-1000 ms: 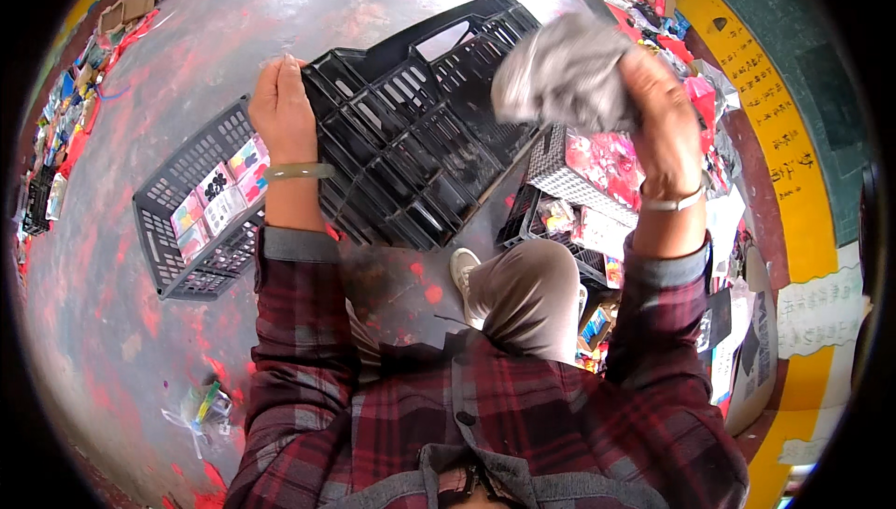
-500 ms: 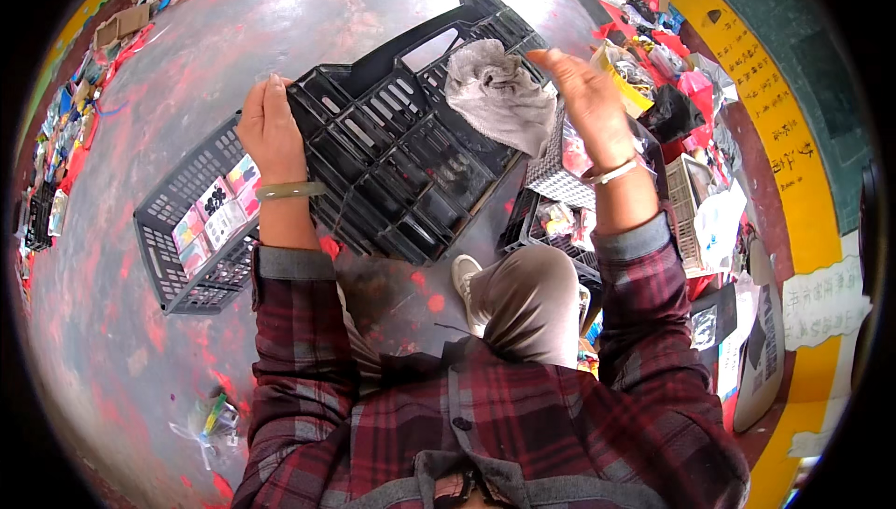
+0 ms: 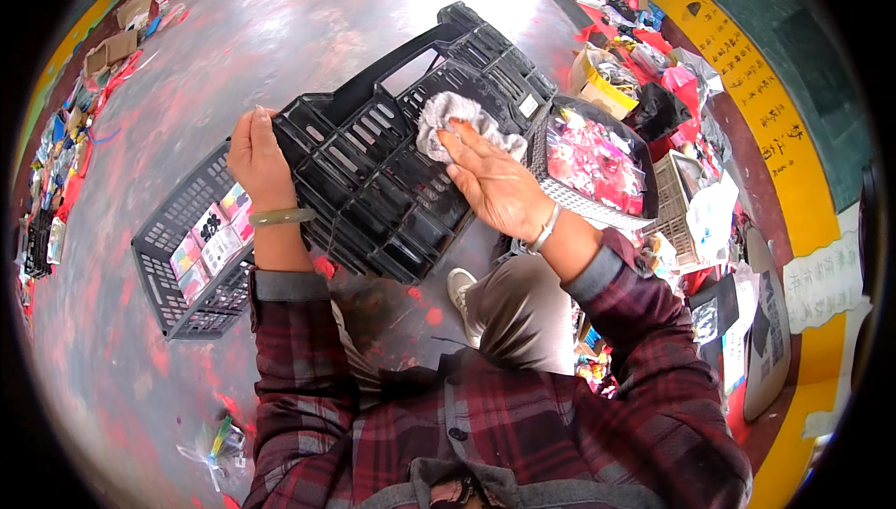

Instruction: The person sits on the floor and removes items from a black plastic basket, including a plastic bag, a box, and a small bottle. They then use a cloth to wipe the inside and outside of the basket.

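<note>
A black plastic crate [image 3: 369,215] with a ribbed, slotted surface is held up tilted in front of me. My left hand [image 3: 259,159] grips its left edge, the fingers closed around the rim. On the crate's slotted surface lies a crumpled grey cloth [image 3: 432,136]. My right hand [image 3: 499,182] presses the cloth against the plastic, its fingers bunched into the fabric and partly hiding it. A small white label [image 3: 528,106] shows near the crate's right end.
On the floor at left stands a dark slotted basket [image 3: 177,313] with patterned packets [image 3: 213,234]. A woven basket [image 3: 583,203] holding pink-red packages [image 3: 593,159] is at right. Mixed goods line both walls. A clear plastic bag [image 3: 219,448] lies lower left.
My right hand has come off the crate's right edge and moved left and down onto the cloth. The cloth is now bunched up and further left. My left hand keeps its grip.
</note>
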The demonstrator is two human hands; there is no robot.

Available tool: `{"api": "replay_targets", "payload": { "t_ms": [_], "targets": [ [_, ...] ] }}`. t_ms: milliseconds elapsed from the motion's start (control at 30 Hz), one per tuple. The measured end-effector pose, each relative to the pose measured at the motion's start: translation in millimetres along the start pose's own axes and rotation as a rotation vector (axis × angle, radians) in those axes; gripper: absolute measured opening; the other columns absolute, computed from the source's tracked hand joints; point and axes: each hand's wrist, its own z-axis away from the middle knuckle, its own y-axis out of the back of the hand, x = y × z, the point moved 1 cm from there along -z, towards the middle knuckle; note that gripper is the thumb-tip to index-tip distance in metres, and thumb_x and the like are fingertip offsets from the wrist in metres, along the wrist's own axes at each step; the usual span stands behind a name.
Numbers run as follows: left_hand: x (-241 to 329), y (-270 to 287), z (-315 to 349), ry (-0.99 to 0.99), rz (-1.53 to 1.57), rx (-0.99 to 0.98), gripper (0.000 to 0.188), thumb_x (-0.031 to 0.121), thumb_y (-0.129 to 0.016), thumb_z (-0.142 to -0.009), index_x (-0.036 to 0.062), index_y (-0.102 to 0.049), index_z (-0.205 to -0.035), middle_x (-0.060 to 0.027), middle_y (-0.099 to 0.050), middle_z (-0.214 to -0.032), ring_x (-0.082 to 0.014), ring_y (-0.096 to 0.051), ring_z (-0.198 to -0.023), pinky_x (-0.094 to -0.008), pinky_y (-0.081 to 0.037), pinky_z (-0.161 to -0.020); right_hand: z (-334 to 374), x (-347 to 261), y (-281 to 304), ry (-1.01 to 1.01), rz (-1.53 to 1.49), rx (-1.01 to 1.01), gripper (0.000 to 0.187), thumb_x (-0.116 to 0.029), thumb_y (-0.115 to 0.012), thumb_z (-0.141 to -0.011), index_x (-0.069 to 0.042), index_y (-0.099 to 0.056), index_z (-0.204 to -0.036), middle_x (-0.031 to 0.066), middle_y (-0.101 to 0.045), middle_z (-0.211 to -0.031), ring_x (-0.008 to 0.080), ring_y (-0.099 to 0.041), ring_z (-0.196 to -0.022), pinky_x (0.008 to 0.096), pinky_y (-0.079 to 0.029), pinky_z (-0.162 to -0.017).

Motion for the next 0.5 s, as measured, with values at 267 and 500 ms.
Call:
{"api": "replay_targets", "payload": {
  "t_ms": [267, 500],
  "targets": [
    [0, -1, 4, 0.074, 0.005, -0.02, 0.022, 0.016, -0.05, -0.089, -0.0006, -0.061, -0.079, 0.007, -0.043, -0.063, -0.0025, -0.033, -0.059, -0.0205, -0.028, -0.052, -10, 63, -1, -0.255, 0.372, 0.094, 0.044, -0.021, -0.039, -0.09, -0.001, -0.038, -0.129, 0.0215, -0.041, -0.129, 0.0319, -0.038, -0.122, 0.0427, -0.028, -0.102],
    [-5, -3, 0, 0.044, -0.057, 0.006, 0.023, 0.017, -0.051, -0.089, -0.0006, -0.061, -0.078, 0.0068, -0.045, -0.064, -0.003, -0.034, -0.059, -0.0208, -0.029, -0.052, -26, 20, -1, -0.201, 0.018, 0.084, 0.033, -0.015, -0.043, -0.085, -0.001, -0.052, -0.113, 0.0229, -0.056, -0.108, 0.0371, -0.056, -0.094, 0.0407, -0.046, -0.081]
  ]
}}
